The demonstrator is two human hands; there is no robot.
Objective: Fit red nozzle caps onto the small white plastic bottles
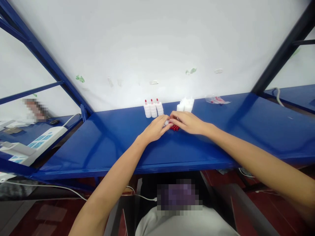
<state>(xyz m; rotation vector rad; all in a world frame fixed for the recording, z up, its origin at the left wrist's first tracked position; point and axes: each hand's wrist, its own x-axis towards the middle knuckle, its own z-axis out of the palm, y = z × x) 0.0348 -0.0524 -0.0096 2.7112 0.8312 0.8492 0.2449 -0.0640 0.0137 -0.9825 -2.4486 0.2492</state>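
My left hand (156,128) is closed around a small white bottle (166,123), mostly covered by the fingers. My right hand (189,122) meets it at the bottle's end, thumb and fingertips drawn together; what they pinch is too small to make out. Just under the hands lies a cluster of small red caps (175,127). Behind my left hand stand three white squeeze bottles (153,110) with red-tipped nozzles. Several more white bottles (185,105) are grouped behind my right hand, partly hidden by it.
The blue table (118,141) runs up to a white wall. A clear plastic bag (218,100) with red bits lies at the back right. Blue frame posts (56,70) rise at the left, beside a white power strip (40,144). A white cable (61,187) hangs below the edge.
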